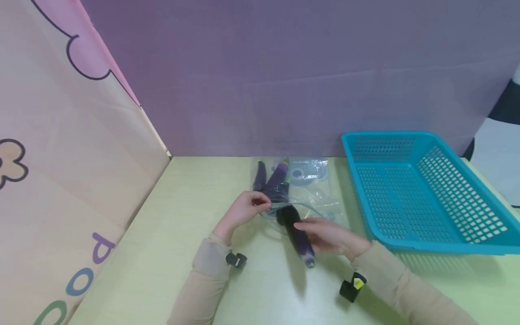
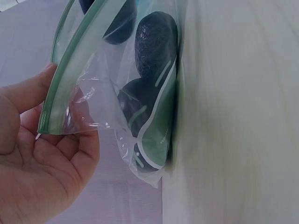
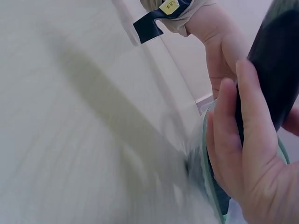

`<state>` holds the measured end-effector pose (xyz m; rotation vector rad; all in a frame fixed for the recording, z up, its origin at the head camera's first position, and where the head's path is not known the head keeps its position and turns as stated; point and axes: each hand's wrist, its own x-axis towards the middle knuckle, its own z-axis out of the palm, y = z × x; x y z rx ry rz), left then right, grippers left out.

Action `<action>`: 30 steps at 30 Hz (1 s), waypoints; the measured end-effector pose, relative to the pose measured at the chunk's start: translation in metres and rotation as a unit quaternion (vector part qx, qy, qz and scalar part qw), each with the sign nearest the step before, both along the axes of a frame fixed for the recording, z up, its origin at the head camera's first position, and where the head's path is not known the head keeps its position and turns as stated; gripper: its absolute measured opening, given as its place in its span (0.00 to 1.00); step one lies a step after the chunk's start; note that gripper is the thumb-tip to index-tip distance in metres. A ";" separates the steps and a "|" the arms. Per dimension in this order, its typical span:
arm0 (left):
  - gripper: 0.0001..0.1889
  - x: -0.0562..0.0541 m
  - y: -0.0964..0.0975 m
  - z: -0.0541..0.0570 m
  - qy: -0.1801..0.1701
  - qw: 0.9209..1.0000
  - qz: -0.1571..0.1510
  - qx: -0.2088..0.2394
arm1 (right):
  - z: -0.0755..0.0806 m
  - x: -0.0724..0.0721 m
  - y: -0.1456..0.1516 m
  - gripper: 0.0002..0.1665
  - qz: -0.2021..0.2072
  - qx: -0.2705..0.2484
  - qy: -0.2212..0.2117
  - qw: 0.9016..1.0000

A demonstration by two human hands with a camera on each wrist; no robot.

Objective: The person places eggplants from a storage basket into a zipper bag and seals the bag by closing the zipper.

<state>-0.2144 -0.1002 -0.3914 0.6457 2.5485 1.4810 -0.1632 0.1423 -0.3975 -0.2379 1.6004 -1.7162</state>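
A clear zip bag (image 1: pixel 314 192) lies on the table with several dark purple eggplants (image 1: pixel 278 176) inside, its mouth facing the person. My left hand (image 1: pixel 248 208) pinches the left side of the mouth between thumb and fingers; in the left wrist view the green zip strip (image 2: pixel 74 58) runs through that pinch. My right hand (image 1: pixel 327 232) holds another eggplant (image 1: pixel 299 237), fingers along one side and thumb on the other. That eggplant tilts, one end at the bag's opening and the other toward the person. In the right wrist view the eggplant (image 3: pixel 275 65) partly hides the bag.
A teal plastic basket with a perforated bottom and a raised rim (image 1: pixel 430 246) stands right of the bag, near my right forearm. A purple panel (image 1: pixel 260 90) closes off the table's back edge, and a printed panel (image 1: pixel 81 158) rises along the left.
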 end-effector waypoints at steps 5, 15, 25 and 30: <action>0.06 0.000 0.000 -0.001 -0.003 1.000 0.000 0.000 | -0.005 -0.002 0.001 0.35 -0.036 -0.030 -0.013 0.999; 0.07 -0.001 0.001 -0.001 -0.003 1.000 0.001 -0.006 | -0.006 -0.004 -0.004 0.37 -0.083 -0.043 -0.025 0.995; 0.06 -0.001 0.001 -0.001 -0.008 1.000 -0.002 -0.005 | -0.007 -0.003 -0.009 0.35 -0.102 -0.057 -0.027 0.993; 0.06 -0.001 0.000 -0.002 -0.004 1.000 -0.010 -0.002 | -0.008 -0.004 -0.012 0.35 -0.128 -0.065 -0.045 0.989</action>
